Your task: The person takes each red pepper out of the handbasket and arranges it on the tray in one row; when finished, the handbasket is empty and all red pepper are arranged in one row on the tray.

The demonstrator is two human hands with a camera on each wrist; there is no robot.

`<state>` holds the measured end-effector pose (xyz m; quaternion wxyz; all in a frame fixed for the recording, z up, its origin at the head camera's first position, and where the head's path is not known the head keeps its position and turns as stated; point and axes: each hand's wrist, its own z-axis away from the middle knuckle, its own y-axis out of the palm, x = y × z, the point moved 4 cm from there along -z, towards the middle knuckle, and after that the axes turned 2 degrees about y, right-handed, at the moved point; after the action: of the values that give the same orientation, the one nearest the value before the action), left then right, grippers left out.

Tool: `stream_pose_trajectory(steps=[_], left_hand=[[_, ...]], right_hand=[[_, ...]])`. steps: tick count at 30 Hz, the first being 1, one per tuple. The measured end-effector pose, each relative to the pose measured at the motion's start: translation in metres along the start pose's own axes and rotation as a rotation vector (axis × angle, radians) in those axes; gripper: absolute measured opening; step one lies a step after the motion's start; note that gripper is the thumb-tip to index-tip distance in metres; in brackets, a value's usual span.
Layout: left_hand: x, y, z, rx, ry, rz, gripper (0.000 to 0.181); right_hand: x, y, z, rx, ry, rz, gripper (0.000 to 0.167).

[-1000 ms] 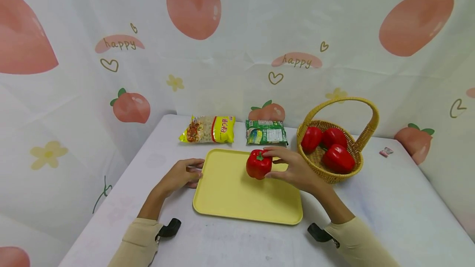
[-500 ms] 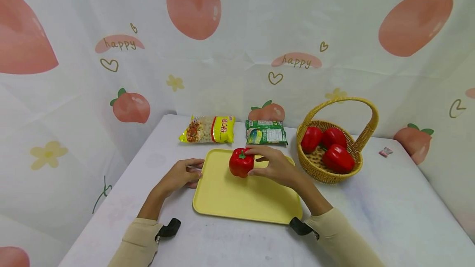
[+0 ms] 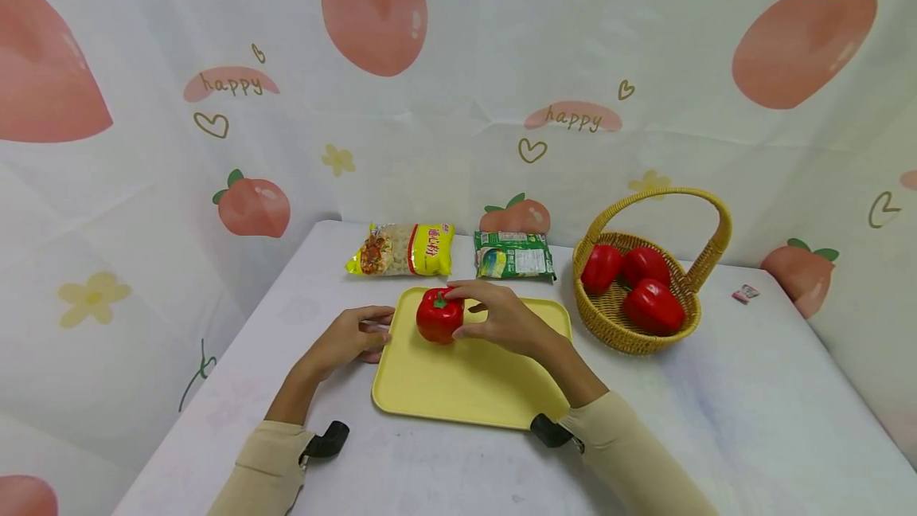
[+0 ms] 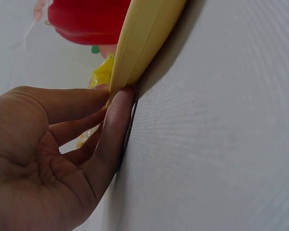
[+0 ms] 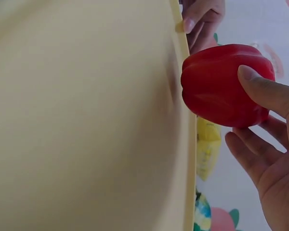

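My right hand (image 3: 505, 321) holds a red bell pepper (image 3: 438, 321) with a green stem between thumb and fingers. The pepper is over the left part of a yellow rectangular tray (image 3: 473, 388). In the right wrist view, the pepper (image 5: 224, 86) appears slightly above the tray surface (image 5: 86, 120), and the thumb lies along its side. My left hand (image 3: 349, 339) pinches the tray's left edge. The left wrist view has that hand (image 4: 62, 139) with its thumb on the tray rim (image 4: 135, 43) and a finger underneath, close to the white table.
A wicker basket (image 3: 609, 333) with a tall handle stands at the back right, holding 3 red bell peppers (image 3: 653, 307). Behind the tray lie a yellow bag of pasta (image 3: 408, 250) and a green packet (image 3: 513, 256). A small pink wrapper (image 3: 745, 294) lies far right.
My right hand has carried the bell pepper leftward across the tray, from right of its middle to near its left side. My left hand stays at the tray's edge.
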<state>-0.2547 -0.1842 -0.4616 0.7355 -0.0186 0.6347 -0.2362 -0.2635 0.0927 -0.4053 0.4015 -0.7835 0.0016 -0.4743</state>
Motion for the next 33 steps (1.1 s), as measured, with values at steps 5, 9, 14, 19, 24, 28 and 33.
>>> stream_pose_trajectory(steps=[5,9,14,19,24,28,33], left_hand=[[0.000,0.000,0.001,0.002,-0.002,0.006,0.054],[0.000,0.000,0.001,0.009,0.003,0.018,0.055],[0.000,0.001,0.000,0.012,0.004,0.018,0.056],[0.000,0.001,0.000,0.014,0.003,0.014,0.056],[-0.001,0.000,0.000,0.008,-0.001,0.005,0.056],[-0.001,0.000,0.001,0.007,-0.002,0.001,0.056],[0.000,0.000,0.000,0.006,0.003,0.001,0.056]], right_hand=[[0.001,0.007,-0.008,0.020,-0.002,0.014,0.054],[0.002,0.012,-0.013,0.029,0.001,0.018,0.052],[0.003,0.015,-0.017,0.038,0.018,0.007,0.051],[0.004,0.016,-0.020,0.048,0.035,0.016,0.052],[0.004,0.018,-0.022,0.054,0.055,0.005,0.054],[0.004,0.019,-0.023,0.058,0.069,0.003,0.053],[0.004,0.020,-0.023,0.059,0.073,-0.009,0.055]])
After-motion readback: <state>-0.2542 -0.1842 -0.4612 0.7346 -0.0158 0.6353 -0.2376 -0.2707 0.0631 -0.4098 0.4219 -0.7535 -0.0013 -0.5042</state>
